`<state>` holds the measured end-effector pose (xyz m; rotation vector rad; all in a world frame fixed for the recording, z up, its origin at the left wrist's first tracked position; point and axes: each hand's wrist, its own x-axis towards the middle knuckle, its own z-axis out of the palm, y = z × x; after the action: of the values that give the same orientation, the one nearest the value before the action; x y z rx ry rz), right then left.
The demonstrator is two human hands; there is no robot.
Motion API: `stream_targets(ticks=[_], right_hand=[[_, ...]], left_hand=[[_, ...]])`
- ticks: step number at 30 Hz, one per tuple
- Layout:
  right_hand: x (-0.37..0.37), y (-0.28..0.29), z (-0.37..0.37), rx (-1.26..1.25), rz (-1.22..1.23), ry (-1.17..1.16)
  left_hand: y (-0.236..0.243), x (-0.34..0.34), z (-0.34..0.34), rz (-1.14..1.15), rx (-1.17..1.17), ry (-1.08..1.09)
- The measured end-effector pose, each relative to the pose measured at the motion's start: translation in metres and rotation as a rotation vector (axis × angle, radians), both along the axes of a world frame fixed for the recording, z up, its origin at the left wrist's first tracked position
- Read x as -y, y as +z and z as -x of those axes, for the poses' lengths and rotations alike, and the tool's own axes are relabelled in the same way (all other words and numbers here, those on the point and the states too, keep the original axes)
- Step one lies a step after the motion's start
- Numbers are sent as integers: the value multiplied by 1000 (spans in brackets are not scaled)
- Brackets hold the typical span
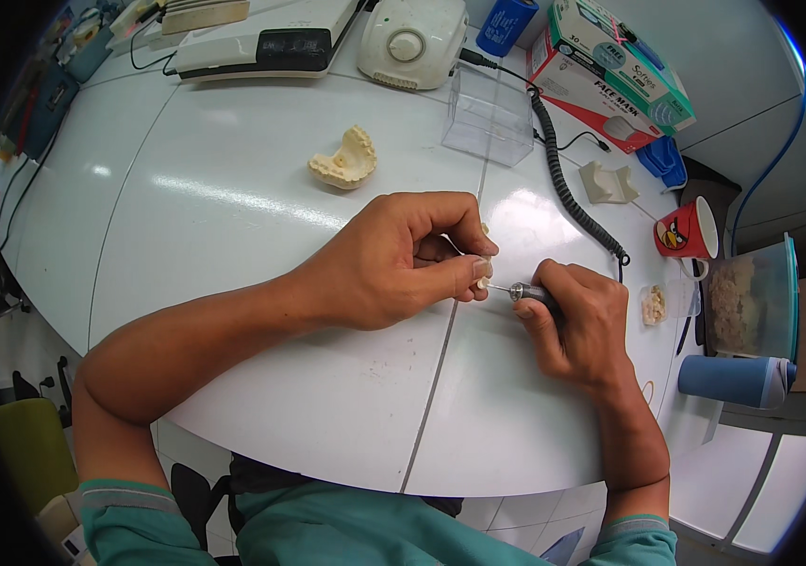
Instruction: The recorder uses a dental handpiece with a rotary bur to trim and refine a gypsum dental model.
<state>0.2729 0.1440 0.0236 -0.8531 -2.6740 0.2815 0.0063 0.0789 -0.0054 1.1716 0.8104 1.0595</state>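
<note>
Over the white table, my left hand is closed, thumb and fingers pinching a small cream tooth-like piece. Most of that piece is hidden by the fingers, and another cream bit shows beside the index finger. My right hand wraps round a dark rotary handpiece with a silver collar. Its thin metal bur points left and meets the cream piece or lies very close to it; I cannot tell which. Beyond my left hand lies a cream dental cast, horseshoe-shaped, on the tabletop.
A coiled black cord runs near a white control box with a knob. Behind are a clear plastic box and a mask box. At right stand a red mug, a blue tumbler and a clear bin.
</note>
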Motion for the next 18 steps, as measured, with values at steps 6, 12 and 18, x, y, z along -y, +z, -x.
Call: stream_targets(ticks=[6, 12, 18], right_hand=[[0, -2, 0, -10, -6, 10], [0, -1, -1, -6, -4, 0], [0, -1, 0, -3, -1, -3]], left_hand=[[2, 0, 0, 7, -7, 1], [0, -1, 0, 9, 14, -3], [-2, 0, 0, 4, 12, -9]])
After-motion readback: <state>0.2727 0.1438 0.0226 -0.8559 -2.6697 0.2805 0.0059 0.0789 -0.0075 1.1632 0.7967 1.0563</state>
